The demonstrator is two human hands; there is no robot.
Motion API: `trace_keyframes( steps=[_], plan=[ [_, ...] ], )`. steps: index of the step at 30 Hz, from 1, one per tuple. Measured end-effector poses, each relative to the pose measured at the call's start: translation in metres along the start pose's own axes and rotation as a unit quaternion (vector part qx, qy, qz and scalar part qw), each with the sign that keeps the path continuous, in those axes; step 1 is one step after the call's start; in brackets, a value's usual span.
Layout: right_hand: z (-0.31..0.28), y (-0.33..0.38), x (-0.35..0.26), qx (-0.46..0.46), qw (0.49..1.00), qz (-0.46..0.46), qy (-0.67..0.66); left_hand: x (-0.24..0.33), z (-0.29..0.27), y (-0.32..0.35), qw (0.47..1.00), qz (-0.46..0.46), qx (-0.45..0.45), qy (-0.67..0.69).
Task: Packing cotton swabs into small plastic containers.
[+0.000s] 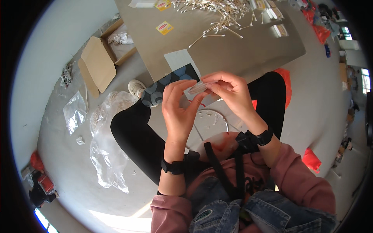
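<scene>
Holding a clear packet [198, 88] in both hands, apparently just short of the worktop's [248, 54] near edge. Gripping lightly with the left hand [176, 106], fingertips on the packet's left part and thumb beneath, leaving a wide gap between thumb and palm. Pinching the right end more closely with the right hand [229, 91], between thumb and forefinger — too small and glossy there to tell pouch from case. Facing a loose heap of swabs [217, 11] across the worktop, with small boxes [279, 31] by its right edge and yellow cards [164, 28] toward its left edge. Sitting before a white sheet [176, 58] at the near edge — with an open carton [97, 64] beside the left edge and a plastic bag [107, 147] on the floor [74, 163].
</scene>
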State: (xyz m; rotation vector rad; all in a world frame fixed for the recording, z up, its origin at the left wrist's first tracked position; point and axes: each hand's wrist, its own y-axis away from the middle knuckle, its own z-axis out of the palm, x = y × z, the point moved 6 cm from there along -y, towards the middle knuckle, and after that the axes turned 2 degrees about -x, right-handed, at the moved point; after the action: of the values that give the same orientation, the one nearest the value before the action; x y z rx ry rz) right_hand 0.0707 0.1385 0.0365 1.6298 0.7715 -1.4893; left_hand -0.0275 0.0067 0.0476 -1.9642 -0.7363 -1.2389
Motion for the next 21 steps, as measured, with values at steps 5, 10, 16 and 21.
trace_keyframes(
  steps=[5, 10, 16, 21],
  plan=[
    [-0.012, 0.006, 0.015, 0.028, 0.998, 0.008, -0.047, -0.026, 0.006, 0.01, 0.983, -0.141, -0.019, 0.115],
    [-0.018, 0.007, 0.017, 0.05, 0.997, 0.022, -0.045, -0.045, 0.011, 0.02, 0.927, -0.249, -0.007, 0.28],
    [-0.018, 0.009, 0.02, 0.062, 0.996, 0.009, -0.061, -0.04, 0.016, 0.023, 0.944, -0.234, 0.009, 0.231],
    [-0.017, 0.008, 0.022, 0.065, 0.995, -0.009, -0.069, -0.034, 0.017, 0.021, 0.954, -0.215, 0.021, 0.207]
  ],
)
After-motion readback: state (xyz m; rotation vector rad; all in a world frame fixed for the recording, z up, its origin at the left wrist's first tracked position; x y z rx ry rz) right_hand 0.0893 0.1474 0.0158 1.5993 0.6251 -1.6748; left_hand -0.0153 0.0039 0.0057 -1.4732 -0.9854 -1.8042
